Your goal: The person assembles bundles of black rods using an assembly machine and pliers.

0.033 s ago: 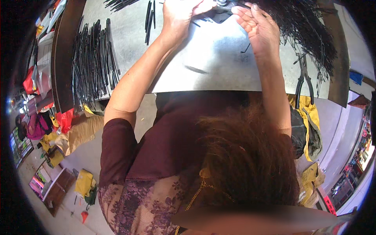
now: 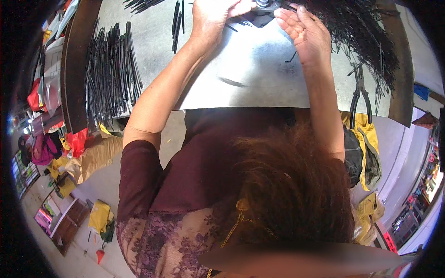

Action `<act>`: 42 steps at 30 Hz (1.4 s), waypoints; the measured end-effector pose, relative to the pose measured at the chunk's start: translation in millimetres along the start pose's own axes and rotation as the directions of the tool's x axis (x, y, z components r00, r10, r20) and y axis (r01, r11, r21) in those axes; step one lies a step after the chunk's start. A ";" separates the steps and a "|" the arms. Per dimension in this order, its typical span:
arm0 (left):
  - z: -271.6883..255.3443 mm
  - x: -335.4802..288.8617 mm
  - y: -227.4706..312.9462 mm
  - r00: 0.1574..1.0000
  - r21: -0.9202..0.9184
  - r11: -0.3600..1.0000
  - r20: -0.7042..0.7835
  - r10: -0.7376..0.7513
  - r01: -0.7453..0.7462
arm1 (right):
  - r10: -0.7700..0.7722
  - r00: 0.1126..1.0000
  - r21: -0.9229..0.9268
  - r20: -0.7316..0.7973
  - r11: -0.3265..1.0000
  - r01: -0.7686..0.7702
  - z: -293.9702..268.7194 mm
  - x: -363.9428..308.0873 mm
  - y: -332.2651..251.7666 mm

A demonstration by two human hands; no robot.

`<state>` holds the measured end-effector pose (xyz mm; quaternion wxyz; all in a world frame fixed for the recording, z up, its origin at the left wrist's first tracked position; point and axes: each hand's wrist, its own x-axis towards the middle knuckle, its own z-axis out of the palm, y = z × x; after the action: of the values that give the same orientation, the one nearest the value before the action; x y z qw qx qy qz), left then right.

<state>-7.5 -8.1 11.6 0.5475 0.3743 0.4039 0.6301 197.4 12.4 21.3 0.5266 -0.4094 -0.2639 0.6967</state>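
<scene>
At the top edge of the picture, a small dark fixture with a shiny metal knob [image 2: 263, 3] sits on the table between my hands. My left hand [image 2: 214, 16] reaches it from the left. Its fingers are drawn together and partly cut off by the picture's edge, so what they hold is hidden. On the fixture's other side, my right hand [image 2: 307, 33] is turned partly palm up. Its thumb and forefinger pinch a thin black rod, of which only a short stretch shows. A short bent black piece [image 2: 291, 57] lies beside my right wrist.
A row of black rods [image 2: 113, 69] lies at the left of the grey metal table [image 2: 208, 95]. Several more rods [image 2: 176, 28] lie near my left hand. A tangled heap of black rods [image 2: 366, 34] covers the right side. Pliers [image 2: 359, 92] overhang the front edge.
</scene>
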 end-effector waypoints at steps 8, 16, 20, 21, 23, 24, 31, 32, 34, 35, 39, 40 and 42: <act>-27.9 26.7 -7.3 0.996 0.045 0.995 0.018 0.085 -0.086 | 0.041 0.992 0.181 0.118 0.982 -0.062 -17.1 33.6 6.0; -23.3 31.5 -15.3 0.998 0.069 0.996 0.016 0.057 -0.058 | -0.037 0.926 0.318 0.376 0.944 -0.091 -33.3 42.9 3.7; 8.4 1.9 3.8 0.988 -0.072 0.997 -0.151 -0.007 -0.004 | -0.010 0.997 0.088 0.077 0.996 0.003 -1.9 6.9 -9.1; 17.8 -6.4 10.3 0.983 -0.117 0.993 -0.180 -0.031 0.010 | -0.002 1.000 0.044 -0.002 0.999 0.002 -0.4 2.2 -10.1; 30.1 -17.6 24.2 0.971 -0.213 0.976 -0.223 -0.090 0.042 | 0.015 1.000 0.088 0.027 0.996 -0.017 -14.4 -0.2 -7.3; 33.1 -21.2 29.1 0.965 -0.214 0.975 -0.239 -0.107 0.055 | -0.005 0.997 0.013 0.082 1.000 0.004 -25.6 -0.8 -6.0; 24.9 -17.7 15.1 0.951 -0.226 0.970 -0.270 -0.149 0.087 | 0.023 0.988 -0.176 0.151 0.984 0.004 -26.6 -26.8 -4.6; 24.0 -15.9 13.8 0.955 -0.232 0.968 -0.252 -0.155 0.095 | 0.035 0.994 -0.230 0.101 0.973 -0.011 -21.0 -33.3 -6.0; 16.1 -11.6 4.8 0.977 -0.216 0.976 -0.200 -0.078 0.033 | 0.033 0.983 -0.288 0.179 0.957 0.020 -17.7 -45.2 2.7; -0.8 -9.8 -1.4 0.993 -0.203 0.979 -0.114 -0.034 0.010 | 0.115 0.957 -0.367 0.268 0.930 -0.009 -16.3 -56.0 1.6; -14.6 -4.9 0.9 0.953 -0.223 0.971 -0.265 -0.145 0.086 | 0.170 0.919 -0.669 0.355 0.733 0.123 -23.1 -78.1 -6.2; -19.6 -4.9 -0.4 0.961 -0.228 0.968 -0.226 -0.161 0.109 | 0.063 0.935 -0.729 0.349 0.645 0.229 -33.6 -77.5 -9.9; -24.5 -6.1 -0.5 0.956 -0.222 0.963 -0.214 -0.202 0.154 | -0.127 0.946 -0.798 0.298 0.511 0.320 -52.5 -72.7 -22.9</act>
<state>-29.1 -16.6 1.3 0.5859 0.2017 0.4315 0.6557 261.8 -53.0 33.3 0.3227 -0.5004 -0.6665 0.4486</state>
